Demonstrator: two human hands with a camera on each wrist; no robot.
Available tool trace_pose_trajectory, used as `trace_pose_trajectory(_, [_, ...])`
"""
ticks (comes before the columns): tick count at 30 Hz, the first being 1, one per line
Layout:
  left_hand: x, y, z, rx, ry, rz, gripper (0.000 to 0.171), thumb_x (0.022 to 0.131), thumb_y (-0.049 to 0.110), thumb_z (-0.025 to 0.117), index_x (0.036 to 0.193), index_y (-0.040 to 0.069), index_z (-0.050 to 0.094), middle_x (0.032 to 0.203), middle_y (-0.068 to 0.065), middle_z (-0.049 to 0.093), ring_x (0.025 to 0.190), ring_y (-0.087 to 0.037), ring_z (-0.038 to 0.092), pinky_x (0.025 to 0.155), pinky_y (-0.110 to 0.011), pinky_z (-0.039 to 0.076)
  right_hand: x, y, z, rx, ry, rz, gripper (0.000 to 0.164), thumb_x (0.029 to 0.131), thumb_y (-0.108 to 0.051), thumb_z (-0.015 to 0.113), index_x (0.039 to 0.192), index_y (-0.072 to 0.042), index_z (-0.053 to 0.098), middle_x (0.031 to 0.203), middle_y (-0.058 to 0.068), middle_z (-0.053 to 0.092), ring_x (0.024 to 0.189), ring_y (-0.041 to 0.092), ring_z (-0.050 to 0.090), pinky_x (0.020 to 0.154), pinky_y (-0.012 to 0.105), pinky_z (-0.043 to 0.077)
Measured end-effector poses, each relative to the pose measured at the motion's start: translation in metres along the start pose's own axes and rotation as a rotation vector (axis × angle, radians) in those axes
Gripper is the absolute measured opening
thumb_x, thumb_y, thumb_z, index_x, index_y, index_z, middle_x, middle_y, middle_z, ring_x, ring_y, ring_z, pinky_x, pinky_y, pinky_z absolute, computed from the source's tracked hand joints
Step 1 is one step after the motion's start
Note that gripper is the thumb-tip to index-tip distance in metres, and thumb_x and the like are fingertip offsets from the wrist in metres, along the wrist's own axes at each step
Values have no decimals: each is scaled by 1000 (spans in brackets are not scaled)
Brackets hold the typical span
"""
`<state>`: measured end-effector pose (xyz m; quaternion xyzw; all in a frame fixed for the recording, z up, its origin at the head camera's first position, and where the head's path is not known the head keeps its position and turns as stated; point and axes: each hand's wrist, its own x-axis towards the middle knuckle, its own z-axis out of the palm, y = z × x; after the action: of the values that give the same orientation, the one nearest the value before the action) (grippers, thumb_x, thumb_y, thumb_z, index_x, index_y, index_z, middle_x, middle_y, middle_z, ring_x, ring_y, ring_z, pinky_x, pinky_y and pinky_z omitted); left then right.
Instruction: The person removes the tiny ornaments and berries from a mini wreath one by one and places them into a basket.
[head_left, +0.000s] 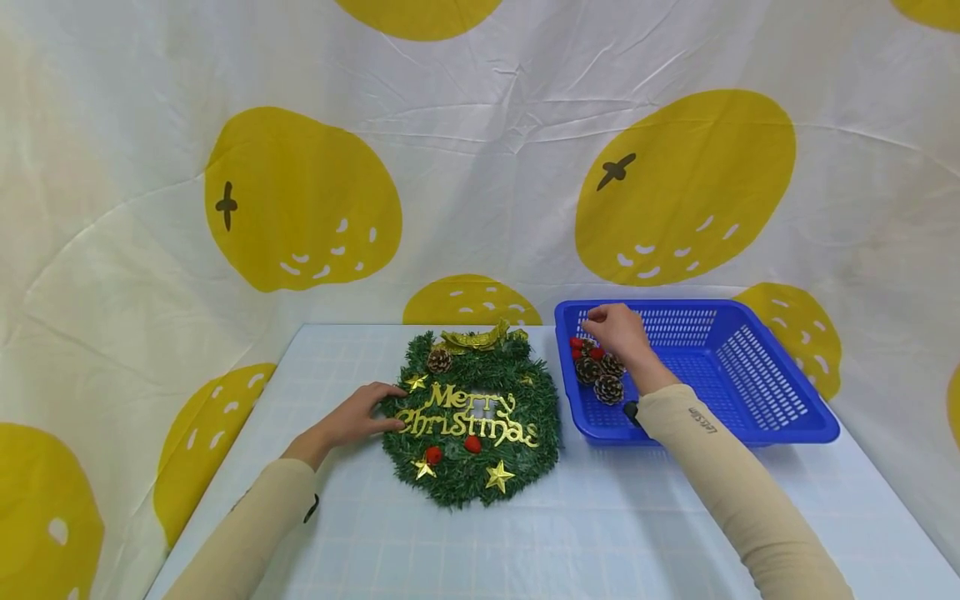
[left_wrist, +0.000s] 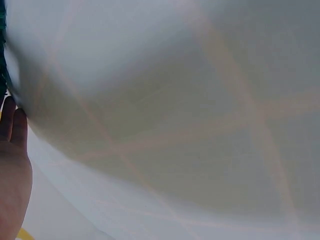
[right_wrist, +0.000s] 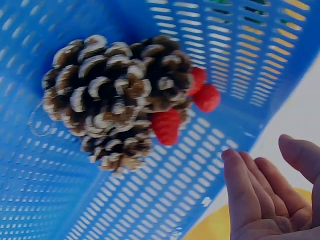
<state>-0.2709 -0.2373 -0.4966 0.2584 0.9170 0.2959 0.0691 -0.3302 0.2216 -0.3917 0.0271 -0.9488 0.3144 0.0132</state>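
Note:
A green wreath [head_left: 480, 367] lies on the table, carrying gold "Merry Christmas" lettering [head_left: 468, 417], gold stars [head_left: 498, 477], two red berries [head_left: 472, 444], a pinecone [head_left: 438, 360] and a gold bow at its top. My left hand [head_left: 365, 414] rests at the wreath's left edge, thumb and fingers apart. Above the left part of a blue basket [head_left: 697, 437] is my right hand [head_left: 621, 332]; in the right wrist view its fingers [right_wrist: 242, 185] are extended and hold nothing. Several pinecones [right_wrist: 97, 87] and red berries [right_wrist: 166, 127] lie in the basket below that hand.
The blue basket has slotted walls and stands right of the wreath, near the table's back. A pale checked cloth [head_left: 450, 550] covers the table. Behind hangs a white curtain [head_left: 487, 192] printed with yellow fruit.

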Motion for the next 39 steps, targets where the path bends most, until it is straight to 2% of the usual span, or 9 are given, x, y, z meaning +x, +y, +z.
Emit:
trace_pose_trajectory(4, [0,0,0,1,7,11,58,90,39,71,135,7,55,134,-18,53,127,-40,44,105,-58,36,-3,-6,-3,25,18,-14,43,97,-25,60,128,3,62,126,23,62,109,40,59,92,52,48])
trace_pose_trajectory(10, [-1,1,0,-4,20,39,55,91,36,71,134,6,55,133,-18,54,126,-41,45,104,-59,36,-8,-14,-7,75,6,-18,46,98,-30,59,131,1,60,128,22,61,115,40,56,94,53,47])
trace_pose_trajectory(19, [-1,1,0,-4,17,31,56,90,37,71,134,5,55,133,-18,54,126,-41,46,104,-58,36,-21,-31,-12,64,-67,-67,51,97,-34,61,134,0,57,130,20,60,116,38,56,96,52,46])
trace_pose_trajectory(25, [0,1,0,-12,12,23,56,90,36,72,134,6,55,134,-17,54,127,-39,45,106,-57,35,-31,-43,-15,23,-71,-139,52,97,-35,61,135,1,57,128,19,62,118,38,56,99,53,44])
trace_pose_trajectory(39, [-1,0,1,-8,12,20,57,90,38,71,134,6,55,134,-18,54,127,-40,45,105,-58,36,-59,-68,-7,41,-110,-230,51,96,-32,63,135,1,56,130,20,60,115,32,61,94,49,50])
